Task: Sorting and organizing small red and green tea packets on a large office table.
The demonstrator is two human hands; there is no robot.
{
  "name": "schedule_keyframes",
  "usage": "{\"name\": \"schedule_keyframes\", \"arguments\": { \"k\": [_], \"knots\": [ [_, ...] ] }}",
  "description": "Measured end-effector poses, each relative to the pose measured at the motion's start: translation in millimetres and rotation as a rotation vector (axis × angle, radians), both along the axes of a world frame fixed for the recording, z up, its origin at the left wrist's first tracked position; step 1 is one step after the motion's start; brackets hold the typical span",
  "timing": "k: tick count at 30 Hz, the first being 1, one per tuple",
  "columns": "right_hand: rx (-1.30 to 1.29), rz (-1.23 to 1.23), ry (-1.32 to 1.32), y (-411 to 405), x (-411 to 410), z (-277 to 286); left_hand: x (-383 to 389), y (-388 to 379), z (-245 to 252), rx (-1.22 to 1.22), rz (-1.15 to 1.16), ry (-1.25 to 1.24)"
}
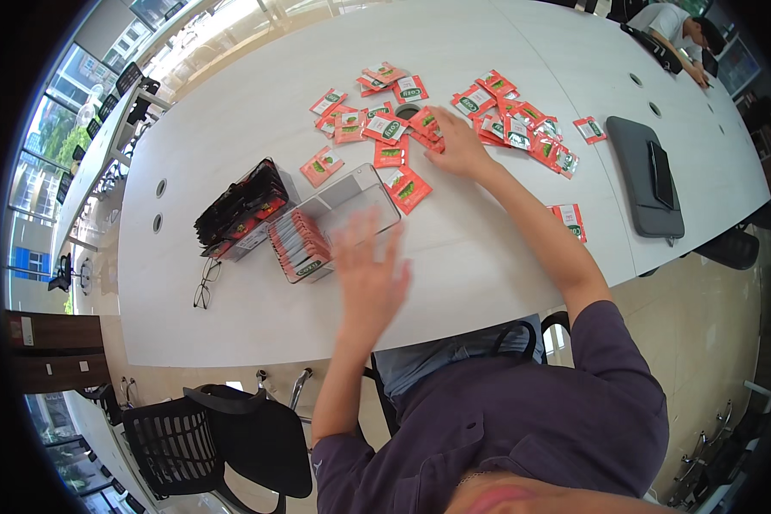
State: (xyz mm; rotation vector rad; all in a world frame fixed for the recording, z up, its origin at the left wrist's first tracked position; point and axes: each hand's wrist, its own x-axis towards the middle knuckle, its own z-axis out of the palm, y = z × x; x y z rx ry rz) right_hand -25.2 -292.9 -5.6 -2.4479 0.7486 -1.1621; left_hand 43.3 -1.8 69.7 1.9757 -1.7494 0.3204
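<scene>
My left hand is blurred, fingers spread and nothing visible in it, just over the near right part of a clear plastic box. Inside that box, a tight row of red sachets stands on edge at the left end. Farther up the table, my right hand touches a couple of red sachets beside a round cable grommet. Its fingertips are partly hidden, so I cannot tell if it grips them. Loose sachets lie left of it in a pile and right of it in another pile.
Left of the clear box stands a box of black packets. Eyeglasses lie near it. A grey laptop sleeve with a black phone on top sits right. Another person leans at the far right.
</scene>
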Motion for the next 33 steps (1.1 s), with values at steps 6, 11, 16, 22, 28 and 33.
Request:
{"name": "schedule_keyframes", "arguments": {
  "k": [6,11,16,22,28,33],
  "knots": [
    [0.036,0.054,0.349,-2,-20,22,-36,-54,-21,-0.081,-0.406,0.454],
    [0.285,0.145,0.161,5,-46,61,-35,-85,-39,-0.200,-0.242,0.666],
    [0.455,0.380,0.391,6,-76,99,-45,-103,-28,-0.341,-0.073,0.487],
    [0.592,0.519,0.364,21,-67,99,-19,-120,-56,0.065,-0.179,1.419],
    [0.921,0.430,-0.040,17,-59,50,-26,-109,-60,-0.078,-0.079,1.889],
    [1.077,0.517,0.082,30,-77,57,-28,-109,-57,-0.094,-0.108,1.876]
  ]
}}
